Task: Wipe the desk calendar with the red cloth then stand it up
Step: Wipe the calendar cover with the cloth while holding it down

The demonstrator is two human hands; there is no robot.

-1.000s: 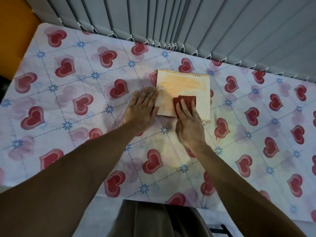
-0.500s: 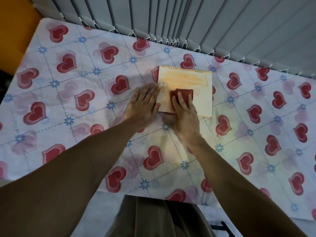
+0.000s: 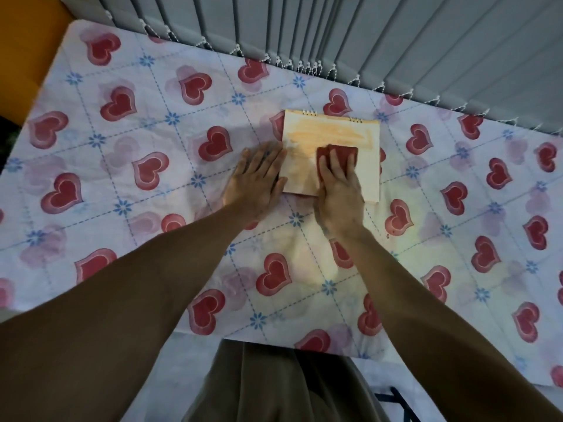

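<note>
The desk calendar (image 3: 332,135) lies flat on the table, a pale orange-and-cream card with spiral rings along its far edge. The red cloth (image 3: 347,152) rests on its middle, folded small. My right hand (image 3: 339,193) presses flat on the cloth, fingers stretched over it, hiding its near part. My left hand (image 3: 256,181) lies palm-down beside the calendar's left edge, fingertips touching that edge, holding nothing.
The table wears a white cloth with red hearts and blue flowers (image 3: 146,166). Grey vertical blinds (image 3: 365,41) hang right behind the far edge. An orange wall (image 3: 24,56) stands at the far left. The table's near edge runs just above my lap (image 3: 274,379).
My right hand slid the red cloth left, then back toward the calendar's middle. The left hand has stayed at the calendar's left edge.
</note>
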